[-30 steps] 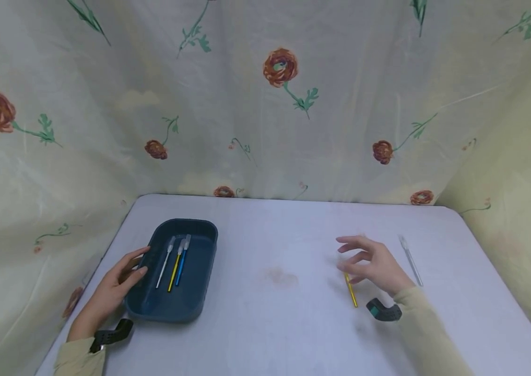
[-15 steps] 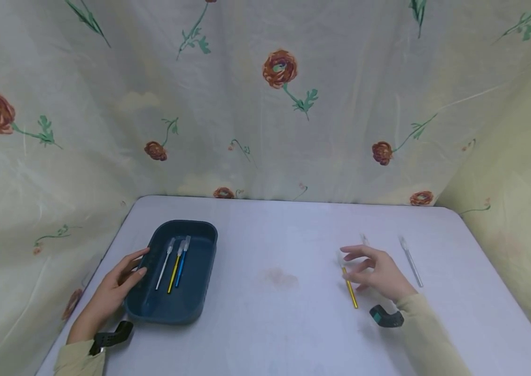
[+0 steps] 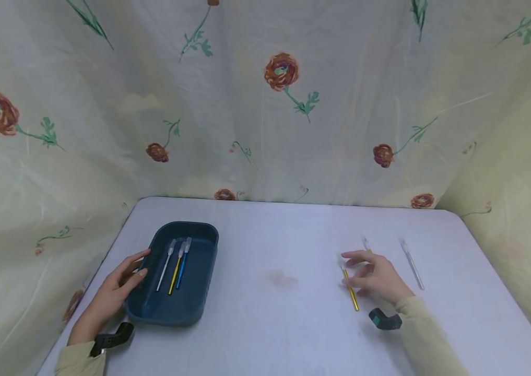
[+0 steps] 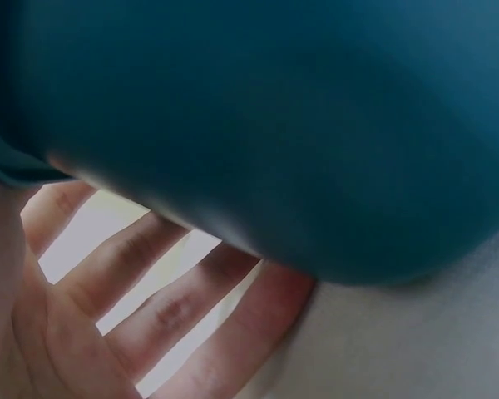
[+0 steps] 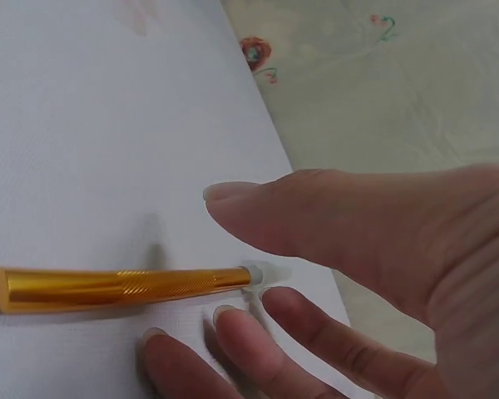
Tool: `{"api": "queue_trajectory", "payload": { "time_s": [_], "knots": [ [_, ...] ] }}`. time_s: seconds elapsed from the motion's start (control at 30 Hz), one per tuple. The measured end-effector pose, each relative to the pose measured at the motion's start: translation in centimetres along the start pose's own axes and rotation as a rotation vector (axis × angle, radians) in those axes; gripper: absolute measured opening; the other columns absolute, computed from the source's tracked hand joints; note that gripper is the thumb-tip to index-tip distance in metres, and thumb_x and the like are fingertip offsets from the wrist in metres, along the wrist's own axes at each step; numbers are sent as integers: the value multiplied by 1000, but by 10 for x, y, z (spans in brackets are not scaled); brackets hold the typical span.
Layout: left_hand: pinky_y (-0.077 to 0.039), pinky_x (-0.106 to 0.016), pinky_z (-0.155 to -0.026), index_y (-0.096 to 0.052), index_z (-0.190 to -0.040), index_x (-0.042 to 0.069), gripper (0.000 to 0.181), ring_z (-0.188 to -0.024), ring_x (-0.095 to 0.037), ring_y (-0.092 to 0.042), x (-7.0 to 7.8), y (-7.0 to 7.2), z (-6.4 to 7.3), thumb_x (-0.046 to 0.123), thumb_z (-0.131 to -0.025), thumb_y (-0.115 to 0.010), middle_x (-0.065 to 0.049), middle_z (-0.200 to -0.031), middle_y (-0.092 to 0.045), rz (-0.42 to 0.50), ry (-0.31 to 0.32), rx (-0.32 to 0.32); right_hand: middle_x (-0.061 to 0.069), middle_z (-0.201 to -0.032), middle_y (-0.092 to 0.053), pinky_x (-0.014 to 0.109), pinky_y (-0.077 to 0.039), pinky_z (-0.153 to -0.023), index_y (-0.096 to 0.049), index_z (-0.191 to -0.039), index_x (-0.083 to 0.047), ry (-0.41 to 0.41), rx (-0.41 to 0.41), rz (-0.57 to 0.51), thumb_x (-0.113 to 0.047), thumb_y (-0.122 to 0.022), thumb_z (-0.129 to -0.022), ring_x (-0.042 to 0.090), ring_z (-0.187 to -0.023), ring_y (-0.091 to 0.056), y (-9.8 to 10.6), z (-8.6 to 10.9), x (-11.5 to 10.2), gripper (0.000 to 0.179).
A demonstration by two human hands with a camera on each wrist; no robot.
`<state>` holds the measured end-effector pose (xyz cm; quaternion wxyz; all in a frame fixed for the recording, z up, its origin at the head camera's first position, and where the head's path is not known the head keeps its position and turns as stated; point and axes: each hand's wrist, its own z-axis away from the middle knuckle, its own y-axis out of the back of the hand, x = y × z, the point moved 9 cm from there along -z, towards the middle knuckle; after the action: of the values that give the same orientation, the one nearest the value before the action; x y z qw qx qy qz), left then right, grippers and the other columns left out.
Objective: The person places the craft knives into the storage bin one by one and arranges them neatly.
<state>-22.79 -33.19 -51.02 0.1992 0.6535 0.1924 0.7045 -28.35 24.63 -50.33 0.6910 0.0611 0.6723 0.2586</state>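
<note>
My left hand grips the left wall of a dark blue tray, thumb over the rim and fingers against the outside, as the left wrist view shows. My right hand hovers around a gold craft knife with a clear cap, lying on the table. Its thumb and fingers are spread on either side of the knife, apparently without gripping it. Another clear-capped knife lies partly hidden behind the right hand. To the right lies a silver craft knife.
Inside the tray lie a silver knife, a gold knife and a blue knife, side by side. The white table ends at a flowered curtain behind and at the sides.
My right hand has come slightly down and rightward over the gold craft knife, and more of the knives around it shows. The left hand and tray have stayed in place.
</note>
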Motion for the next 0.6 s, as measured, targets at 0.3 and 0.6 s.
{"api": "queue_trajectory", "payload": {
  "time_s": [0.3, 0.6],
  "knots": [
    [-35, -66, -105, -31, -156, 30, 59, -134, -48, -39, 0, 0, 1, 45, -103, -52, -25, -157, -30, 1, 0, 2, 18, -119, -61, 39, -59, -59, -62, -132, -9, -31, -4, 79, -16, -91, -72, 30, -76, -61, -1, -2, 4, 67],
    [-36, -66, -104, -32, -156, 30, 59, -134, -48, -40, 1, 0, 0, 46, -102, -52, -25, -156, -31, -9, -6, 6, 13, -113, -59, 37, -58, -56, -63, -132, -12, -26, -25, 164, -21, -93, -70, 26, -71, -57, -3, -9, 7, 69]
  ]
}}
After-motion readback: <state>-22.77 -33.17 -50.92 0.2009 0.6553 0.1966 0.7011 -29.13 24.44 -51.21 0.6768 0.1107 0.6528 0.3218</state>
